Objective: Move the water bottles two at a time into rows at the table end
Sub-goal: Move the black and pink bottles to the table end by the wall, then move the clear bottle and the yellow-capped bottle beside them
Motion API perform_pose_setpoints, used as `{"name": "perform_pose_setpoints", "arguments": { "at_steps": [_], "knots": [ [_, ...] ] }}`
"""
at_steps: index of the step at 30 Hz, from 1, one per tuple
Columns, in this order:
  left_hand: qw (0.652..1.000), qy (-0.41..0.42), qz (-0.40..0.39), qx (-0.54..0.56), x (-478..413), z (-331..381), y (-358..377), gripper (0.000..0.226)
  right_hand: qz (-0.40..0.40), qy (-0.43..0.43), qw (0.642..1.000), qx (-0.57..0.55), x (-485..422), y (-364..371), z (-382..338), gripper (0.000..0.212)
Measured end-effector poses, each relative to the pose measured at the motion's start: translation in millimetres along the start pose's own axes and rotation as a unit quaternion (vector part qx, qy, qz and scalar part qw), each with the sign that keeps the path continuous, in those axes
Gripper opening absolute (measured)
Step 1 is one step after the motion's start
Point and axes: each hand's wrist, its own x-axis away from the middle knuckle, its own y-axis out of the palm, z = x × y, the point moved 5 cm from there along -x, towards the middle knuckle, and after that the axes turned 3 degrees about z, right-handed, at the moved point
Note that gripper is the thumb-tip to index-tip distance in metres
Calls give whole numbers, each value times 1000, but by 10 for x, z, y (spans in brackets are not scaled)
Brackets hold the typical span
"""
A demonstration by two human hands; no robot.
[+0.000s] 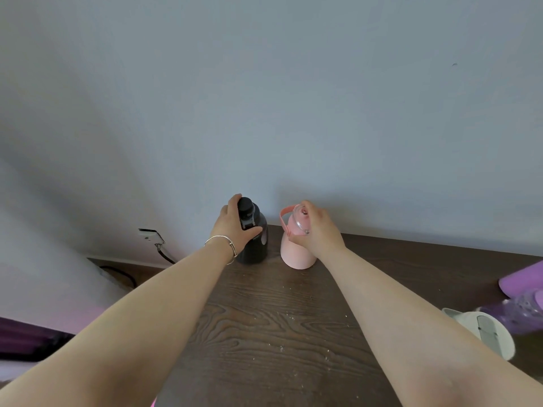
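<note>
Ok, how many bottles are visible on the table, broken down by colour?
Black bottle: 1, at the far end, under the left hand
Pink bottle: 1, beside it, under the right hand
Purple bottle: 1, at the right edge, partly cut off
White bottle: 1, near the purple one
Total: 4

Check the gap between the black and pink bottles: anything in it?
Head view: only bare table shows between the black bottle and the pink bottle; they stand apart.
</note>
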Motion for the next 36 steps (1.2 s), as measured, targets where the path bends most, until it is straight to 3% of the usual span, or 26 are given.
{"name": "perform_pose_setpoints", "arguments": {
  "at_steps": [7,12,15,27,36],
  "knots": [
    [990,28,-7,-141,204,87,-59,95,-20,0,997,77,180,-75,-82,96],
    [953,110,7,-284,563,271,-134,80,37,-37,981,184,485,-180,-188,78],
    [931,123,8,-345,781,306,-191,79,38,-50,973,221,735,-254,-237,84],
    [910,141,-12,-389,1580,381,-176,83,57,-12,959,277,1949,-546,-64,78],
    [891,219,-61,-393,2103,871,272,83,72,41,958,275,2490,-979,542,78]
  ]
}}
